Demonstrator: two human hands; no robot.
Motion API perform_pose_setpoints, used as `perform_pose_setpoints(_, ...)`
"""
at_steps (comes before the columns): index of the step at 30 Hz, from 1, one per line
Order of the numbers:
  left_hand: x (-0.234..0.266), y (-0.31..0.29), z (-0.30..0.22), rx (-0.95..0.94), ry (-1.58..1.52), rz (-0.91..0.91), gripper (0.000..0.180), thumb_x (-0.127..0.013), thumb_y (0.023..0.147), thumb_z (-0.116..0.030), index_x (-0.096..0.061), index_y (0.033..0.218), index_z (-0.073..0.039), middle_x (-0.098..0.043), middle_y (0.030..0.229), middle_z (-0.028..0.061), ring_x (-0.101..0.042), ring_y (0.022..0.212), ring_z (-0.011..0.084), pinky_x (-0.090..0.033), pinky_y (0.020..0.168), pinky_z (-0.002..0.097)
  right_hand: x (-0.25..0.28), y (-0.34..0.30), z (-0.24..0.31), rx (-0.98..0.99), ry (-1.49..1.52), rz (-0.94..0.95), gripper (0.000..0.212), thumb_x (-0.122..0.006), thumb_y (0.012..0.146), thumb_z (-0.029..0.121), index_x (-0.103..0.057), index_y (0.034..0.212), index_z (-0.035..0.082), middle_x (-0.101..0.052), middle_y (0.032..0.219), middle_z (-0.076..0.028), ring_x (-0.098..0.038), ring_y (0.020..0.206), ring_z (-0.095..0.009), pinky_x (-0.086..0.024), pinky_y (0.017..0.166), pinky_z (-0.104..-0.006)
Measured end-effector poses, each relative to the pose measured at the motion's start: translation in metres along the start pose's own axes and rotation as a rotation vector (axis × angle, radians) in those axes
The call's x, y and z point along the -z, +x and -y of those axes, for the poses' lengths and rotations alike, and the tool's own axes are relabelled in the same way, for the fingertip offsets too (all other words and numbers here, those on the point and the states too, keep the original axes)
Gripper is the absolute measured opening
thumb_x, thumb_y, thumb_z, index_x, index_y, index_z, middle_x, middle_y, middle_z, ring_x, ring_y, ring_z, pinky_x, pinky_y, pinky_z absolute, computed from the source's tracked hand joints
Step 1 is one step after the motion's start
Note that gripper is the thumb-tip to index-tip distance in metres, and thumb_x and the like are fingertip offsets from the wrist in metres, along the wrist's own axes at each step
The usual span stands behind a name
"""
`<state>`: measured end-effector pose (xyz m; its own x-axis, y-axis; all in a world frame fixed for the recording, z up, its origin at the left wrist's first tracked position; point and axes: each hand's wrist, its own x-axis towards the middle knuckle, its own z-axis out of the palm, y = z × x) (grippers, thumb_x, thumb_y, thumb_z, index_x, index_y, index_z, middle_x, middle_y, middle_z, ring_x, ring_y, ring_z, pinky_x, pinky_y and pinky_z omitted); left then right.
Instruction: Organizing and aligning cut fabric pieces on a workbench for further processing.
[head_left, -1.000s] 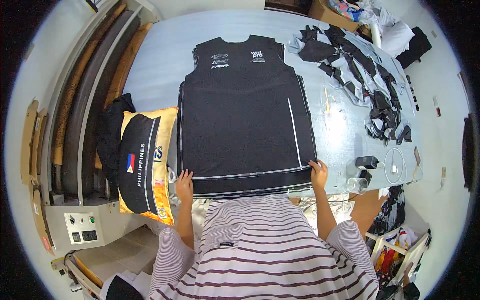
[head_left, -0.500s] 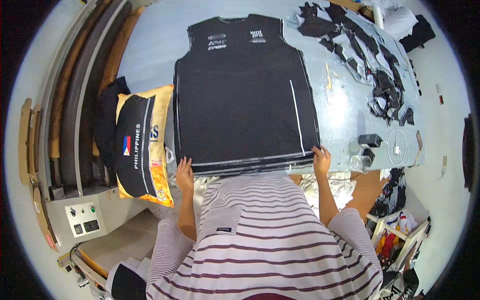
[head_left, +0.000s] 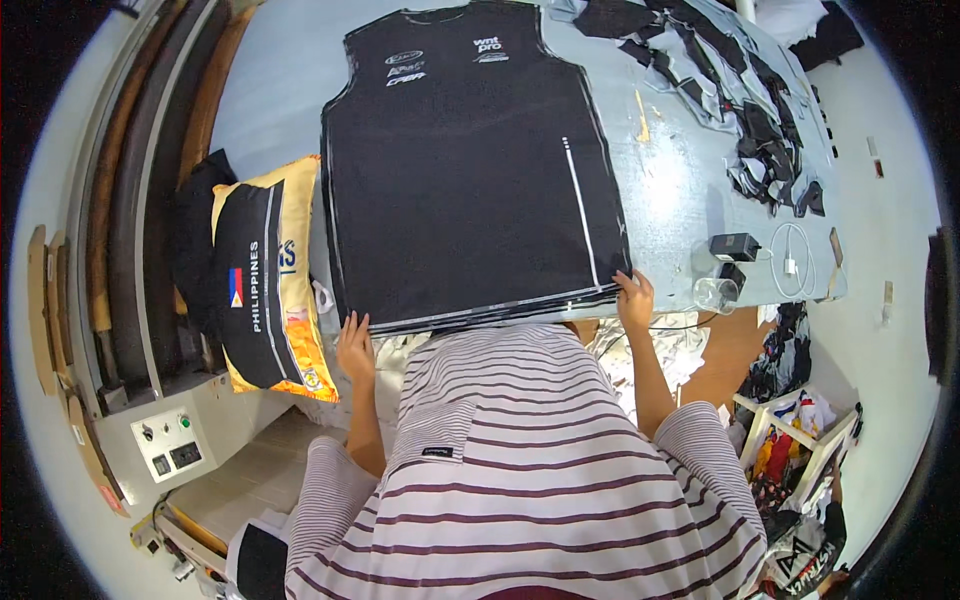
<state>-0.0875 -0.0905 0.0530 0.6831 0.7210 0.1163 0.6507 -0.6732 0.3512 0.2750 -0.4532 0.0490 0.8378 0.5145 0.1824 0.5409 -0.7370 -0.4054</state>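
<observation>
Here, the left hand (head_left: 355,345) and right hand (head_left: 634,298) each press a bottom corner of the black jersey stack (head_left: 470,170) lying flat on the bench (head_left: 680,190); whether the fingers pinch the layers, I cannot tell. An uneven tug could skew the 2 corners.

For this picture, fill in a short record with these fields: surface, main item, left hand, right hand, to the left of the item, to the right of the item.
surface: pale blue-grey table
main item: stack of black sleeveless jersey panels, lying flat, white print near the neckline
left hand: left hand at the stack's near left corner
right hand: right hand at the stack's near right corner
to the left of the item: yellow and black printed garment
to the right of the item: black fabric offcuts, small black box, white cable, clear cup
</observation>
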Motion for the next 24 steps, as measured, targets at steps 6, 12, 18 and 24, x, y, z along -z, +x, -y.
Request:
perform_pose_setpoints(6,0.005,0.015,-0.017,-0.056,0.137,-0.026,0.042,-0.048,0.065,-0.003,-0.057,0.105,-0.010,-0.047,0.120,0.0100,-0.042,0.110,0.0288,-0.032,0.092,0.0382,0.006,0.006,-0.002,0.093,-0.040,0.002,0.026,-0.049,0.064,-0.005,-0.060,0.084,0.006,-0.059,0.097,-0.008,-0.047,0.100,-0.031,-0.036,0.086,-0.0379)
perform_pose_setpoints(12,-0.038,0.083,-0.108,-0.165,-0.057,-0.095,0.043,-0.048,0.066,-0.002,-0.052,0.109,-0.008,-0.044,0.121,0.0133,-0.042,0.109,0.0318,-0.034,0.090,0.0407,-0.007,0.049,-0.007,-0.061,0.144,-0.106,0.023,-0.053,0.071,0.003,-0.056,0.095,0.005,-0.056,0.092,-0.011,-0.048,0.090,-0.030,-0.037,0.080,-0.0390)
perform_pose_setpoints(18,-0.076,0.127,-0.257,-0.337,-0.242,0.072,0.038,-0.049,0.074,-0.008,-0.049,0.112,-0.008,-0.038,0.125,0.0174,-0.037,0.112,0.0341,-0.031,0.093,0.0400,-0.018,0.100,-0.042,0.008,0.159,-0.015,0.015,-0.061,0.068,0.013,-0.061,0.083,0.010,-0.053,0.085,-0.009,-0.047,0.084,-0.028,-0.038,0.074,-0.0372)
perform_pose_setpoints(24,-0.120,0.103,-0.312,-0.080,-0.021,0.482,0.087,-0.059,0.064,-0.057,-0.018,0.133,-0.023,-0.007,0.139,0.0156,-0.003,0.125,0.0416,-0.010,0.088,0.0673,-0.020,0.104,-0.072,-0.024,0.221,-0.060,0.007,-0.062,0.068,0.013,-0.060,0.073,0.007,-0.053,0.077,-0.008,-0.048,0.078,-0.026,-0.039,0.071,-0.0356)
